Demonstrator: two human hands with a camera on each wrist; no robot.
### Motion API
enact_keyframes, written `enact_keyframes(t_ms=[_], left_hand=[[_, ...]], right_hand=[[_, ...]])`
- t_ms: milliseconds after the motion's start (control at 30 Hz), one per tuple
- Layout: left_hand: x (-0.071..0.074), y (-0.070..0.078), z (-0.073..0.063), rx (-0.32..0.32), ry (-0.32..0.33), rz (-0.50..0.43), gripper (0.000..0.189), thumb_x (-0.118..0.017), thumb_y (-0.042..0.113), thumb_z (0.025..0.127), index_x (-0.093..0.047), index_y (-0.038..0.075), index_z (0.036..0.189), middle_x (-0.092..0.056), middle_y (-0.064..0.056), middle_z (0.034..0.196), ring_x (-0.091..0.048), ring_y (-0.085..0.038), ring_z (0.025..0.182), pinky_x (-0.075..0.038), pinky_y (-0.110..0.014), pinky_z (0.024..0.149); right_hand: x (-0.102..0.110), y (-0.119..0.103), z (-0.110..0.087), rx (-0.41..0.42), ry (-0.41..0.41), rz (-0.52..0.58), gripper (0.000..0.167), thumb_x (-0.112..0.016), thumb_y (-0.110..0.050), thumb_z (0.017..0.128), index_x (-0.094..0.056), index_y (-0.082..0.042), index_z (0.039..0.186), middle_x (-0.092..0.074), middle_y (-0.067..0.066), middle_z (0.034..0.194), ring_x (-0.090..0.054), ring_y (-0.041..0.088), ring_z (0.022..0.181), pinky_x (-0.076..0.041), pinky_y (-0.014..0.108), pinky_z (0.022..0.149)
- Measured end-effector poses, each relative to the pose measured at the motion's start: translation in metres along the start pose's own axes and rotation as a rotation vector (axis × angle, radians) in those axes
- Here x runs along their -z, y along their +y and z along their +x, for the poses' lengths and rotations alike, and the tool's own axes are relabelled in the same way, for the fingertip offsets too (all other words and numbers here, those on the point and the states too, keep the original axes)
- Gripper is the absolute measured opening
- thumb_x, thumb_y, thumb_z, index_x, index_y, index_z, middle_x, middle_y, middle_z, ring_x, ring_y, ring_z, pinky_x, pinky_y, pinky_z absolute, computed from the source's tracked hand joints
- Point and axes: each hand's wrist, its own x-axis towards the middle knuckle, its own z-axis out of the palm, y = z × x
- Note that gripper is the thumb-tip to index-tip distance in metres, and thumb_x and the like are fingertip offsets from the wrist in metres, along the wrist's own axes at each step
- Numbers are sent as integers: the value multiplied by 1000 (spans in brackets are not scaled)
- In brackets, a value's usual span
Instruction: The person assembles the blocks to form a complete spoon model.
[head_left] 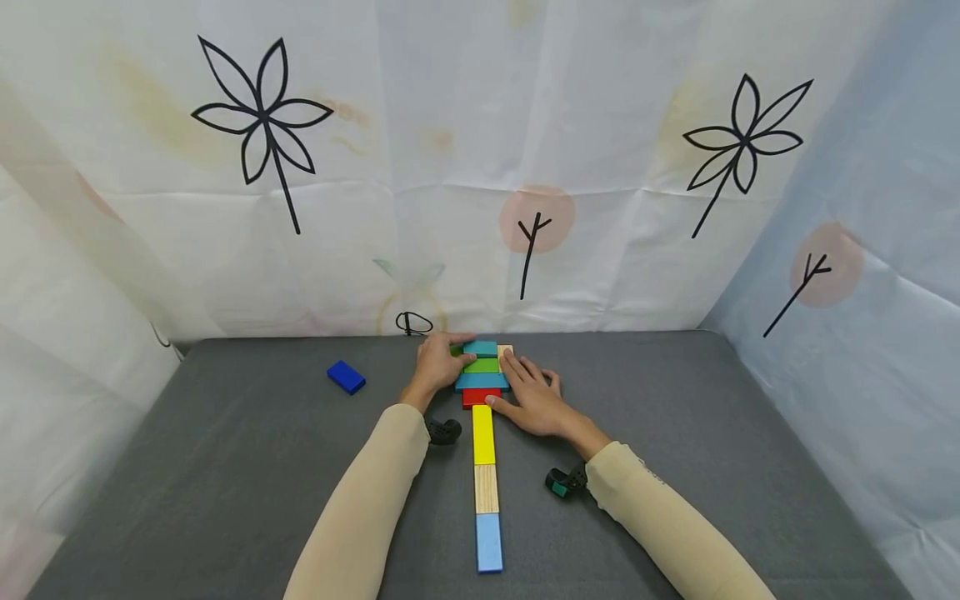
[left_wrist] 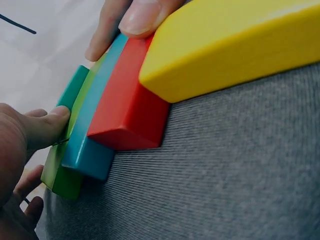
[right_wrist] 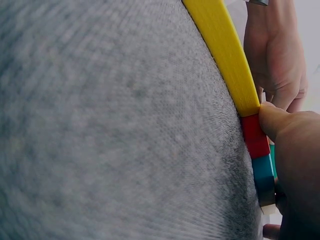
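Note:
Blocks form a long figure on the grey table. My left hand (head_left: pixel 437 367) holds a green block (left_wrist: pixel 59 180) at the figure's left far end, thumb on top and other fingers round the outer side. Beside it lie a teal block (head_left: pixel 480 349) and another green block (head_left: pixel 481 365). A wider blue block (head_left: pixel 480 382) and a red block (head_left: pixel 481 397) follow nearer me. My right hand (head_left: pixel 534 400) lies at the right side, its extended fingers against a plain wooden block (head_left: pixel 505 351). Its thumb tip rests on the red block's near corner.
A yellow block (head_left: pixel 483 434), a striped wooden block (head_left: pixel 486 488) and a light blue block (head_left: pixel 489 542) run in line toward me. One dark blue block (head_left: pixel 346 377) lies apart at the left. A patterned white curtain (head_left: pixel 450 150) rises behind the grey table (head_left: pixel 247 467).

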Motion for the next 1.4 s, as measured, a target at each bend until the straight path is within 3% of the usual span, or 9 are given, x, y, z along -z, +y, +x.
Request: enact_keyframes(t_ms=[267,633,867,1167,1267,1400], left_hand=[[2,-1,2,31,-64,17,35,-72,20,96,-72,14,131,-63,-12,137,-50,-34,134,-23,-57,117],[3,-3,1,24,-93,35,33,-68,21,99,-71,12,130,-64,-12,135,-51,-34,132,-24,-56,117],[3,-3,-1,-10,-77,48,36,-69,21,98,-69,10,132,-64,-12,134,-53,-34,130,-27,-57,115],[4,-13,-12,-60,14,46,46,-71,22,97,-63,6,139,-56,-15,145,-46,-35,137,-34,-53,115],[6,-15,-16,-99,4,74,48,-70,23,98,-61,5,141,-51,-17,149,-43,-38,139,-33,-56,114],[8,-13,-23,-144,-64,185,56,-67,31,100,-53,7,149,-43,-17,155,-40,-41,141,-33,-59,114]], right_hand=[[-1,0,1,-8,-3,-10,82,-46,-54,105,-12,-9,164,-4,7,170,-13,36,153,-11,65,111],[0,-1,1,-1,3,-3,81,-47,-54,105,-13,-9,164,-5,8,170,-14,36,153,-12,65,111],[-2,0,1,-2,1,-9,82,-47,-54,105,-13,-9,164,-5,8,170,-13,37,153,-12,66,111],[-1,0,1,14,12,1,81,-49,-51,105,-14,-7,163,-7,10,170,-15,38,152,-12,65,110],[0,-1,1,16,17,5,81,-51,-50,104,-16,-6,163,-10,11,170,-17,40,151,-13,66,110],[1,-1,1,19,33,16,80,-53,-49,104,-19,-6,162,-13,12,169,-19,41,150,-15,67,109]])
